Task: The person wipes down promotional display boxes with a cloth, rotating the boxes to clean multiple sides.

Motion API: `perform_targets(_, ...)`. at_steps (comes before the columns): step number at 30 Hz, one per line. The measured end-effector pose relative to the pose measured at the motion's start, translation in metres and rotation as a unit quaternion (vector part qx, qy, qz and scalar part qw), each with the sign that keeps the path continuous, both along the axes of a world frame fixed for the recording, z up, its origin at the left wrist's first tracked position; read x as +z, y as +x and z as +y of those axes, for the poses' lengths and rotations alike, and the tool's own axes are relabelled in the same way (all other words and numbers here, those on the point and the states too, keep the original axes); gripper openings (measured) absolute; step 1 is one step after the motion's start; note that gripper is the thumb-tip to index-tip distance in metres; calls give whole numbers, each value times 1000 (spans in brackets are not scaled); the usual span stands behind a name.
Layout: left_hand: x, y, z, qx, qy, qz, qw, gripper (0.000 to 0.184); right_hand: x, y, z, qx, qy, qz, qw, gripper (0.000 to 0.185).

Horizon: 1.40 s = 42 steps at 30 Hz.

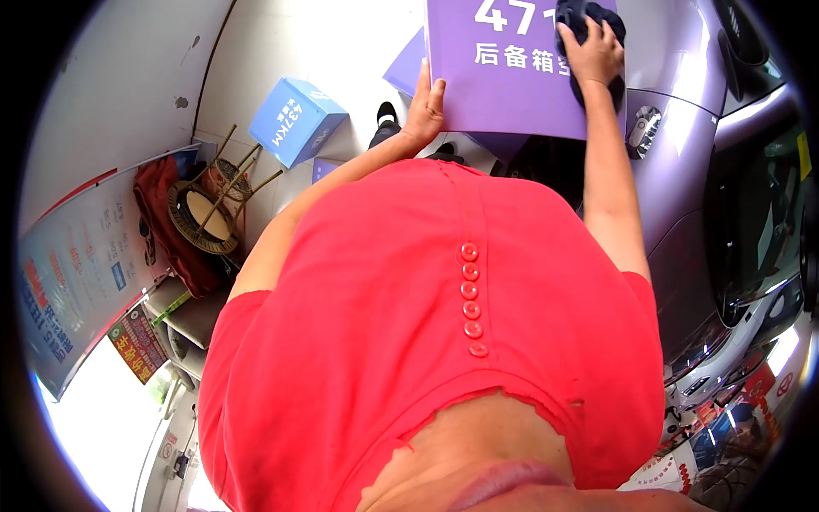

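A large purple box (512,98) with white lettering and numerals is in front of me at the top of the view. My left hand (424,111) grips its left side edge near the lower corner. Against the right part of the printed face, my right hand (593,55) presses a dark, bunched cloth (612,30). The cloth covers some of the lettering, and part of it hangs below the palm.
On the floor to the left lies a blue box (297,122) with white print. An overturned stool (205,213) and a printed banner (85,256) are further left. A purple car (674,162) stands close on the right.
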<state>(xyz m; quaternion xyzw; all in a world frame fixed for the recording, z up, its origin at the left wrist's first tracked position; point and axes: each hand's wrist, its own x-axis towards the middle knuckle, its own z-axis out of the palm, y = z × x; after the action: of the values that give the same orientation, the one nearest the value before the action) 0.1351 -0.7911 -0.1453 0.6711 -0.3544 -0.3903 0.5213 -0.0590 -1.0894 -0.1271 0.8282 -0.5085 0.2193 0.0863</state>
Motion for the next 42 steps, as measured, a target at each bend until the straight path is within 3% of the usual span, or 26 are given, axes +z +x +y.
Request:
perform_targets(2,0,4,4,-9,-1,34,999,74,20,30,35,10,5,29,1000,60)
perform_targets(4,-2,4,4,-19,2,42,999,74,56,61,92,106,105,-59,987,48)
perform_targets(6,14,2,6,11,86,122,989,77,39,72,116,155,78,-20,985,47)
perform_targets(7,30,5,3,23,204,206,957,83,37,77,132,190,81,-33,978,43)
perform_targets(8,26,9,1,22,204,205,957,83,40,79,150,224,83,-47,970,39)
perform_targets(10,10,23,-6,59,64,425,901,93,45,78,176,285,115,-80,948,36)
perform_targets(11,13,34,-7,54,63,489,868,98,50,75,187,305,127,-81,940,34)
perform_targets(14,22,57,-19,32,33,553,832,106,58,65,208,381,170,-78,906,31)
perform_targets(16,27,62,-24,37,92,494,864,101,63,56,218,409,193,-65,890,29)
perform_targets(18,10,70,-37,-26,100,392,914,78,65,47,224,442,203,-58,872,28)
perform_targets(19,16,65,-40,-29,101,392,914,78,65,43,228,455,210,-64,863,26)
perform_targets(21,33,53,-48,-24,199,241,949,61,68,32,236,467,240,-52,849,25)
perform_targets(24,27,59,-58,-17,220,255,941,52,67,4,238,487,317,-28,814,25)
perform_targets(26,24,64,-58,-29,220,241,945,58,82,-23,216,404,449,18,797,28)
perform_targets(27,22,67,-58,-39,222,234,946,60,83,-42,197,409,437,-26,800,29)
perform_targets(29,19,71,-56,-49,226,228,946,63,103,-85,169,255,613,-209,718,36)
perform_targets(30,18,71,-54,-54,220,232,946,64,118,-106,157,156,638,-252,711,40)
perform_targets(32,18,71,-55,-65,216,236,945,66,110,-136,128,107,526,-359,763,45)
perform_targets(33,21,71,-56,-64,215,244,943,65,89,-151,111,43,409,-338,847,45)
perform_targets(34,22,70,-57,-64,215,250,942,64,61,-163,92,64,293,-268,916,45)
perform_targets(35,23,70,-56,-68,217,250,941,64,38,-158,92,7,193,-116,974,44)
perform_targets(36,22,71,-55,-70,218,253,940,64,25,-148,95,-50,85,41,994,45)
perform_targets(38,22,72,-58,-78,216,254,940,63,38,-101,126,-71,-15,61,996,43)
perform_targets(42,29,69,-59,-57,232,243,940,60,44,-23,178,45,46,28,998,40)
